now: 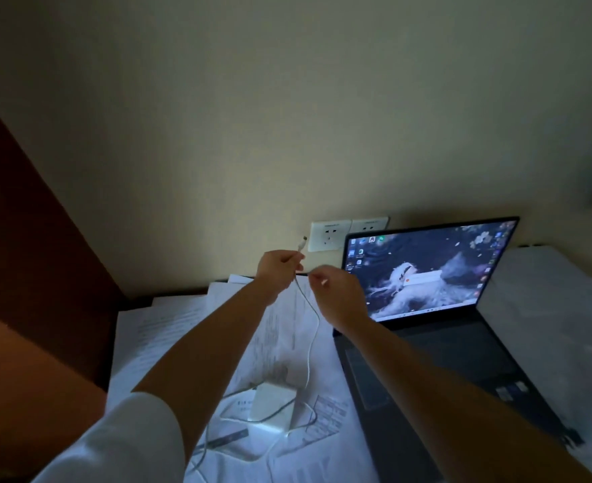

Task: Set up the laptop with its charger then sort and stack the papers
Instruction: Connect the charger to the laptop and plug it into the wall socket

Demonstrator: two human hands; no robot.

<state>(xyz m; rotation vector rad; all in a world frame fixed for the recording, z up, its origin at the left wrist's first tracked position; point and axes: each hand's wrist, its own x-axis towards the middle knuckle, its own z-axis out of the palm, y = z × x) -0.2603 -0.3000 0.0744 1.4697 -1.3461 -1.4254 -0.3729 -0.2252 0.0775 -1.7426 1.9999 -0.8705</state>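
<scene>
The left hand (280, 270) holds the white charger cable (310, 338) up near the wall socket (330, 236), fingers curled round it just below the plug end (302, 242). The right hand (334, 291) seems to pinch the same cable beside it, though dim light blurs this. The charger brick (272, 406) rests on scattered papers (169, 329), left of the open laptop (437, 308) on the tabletop.
</scene>
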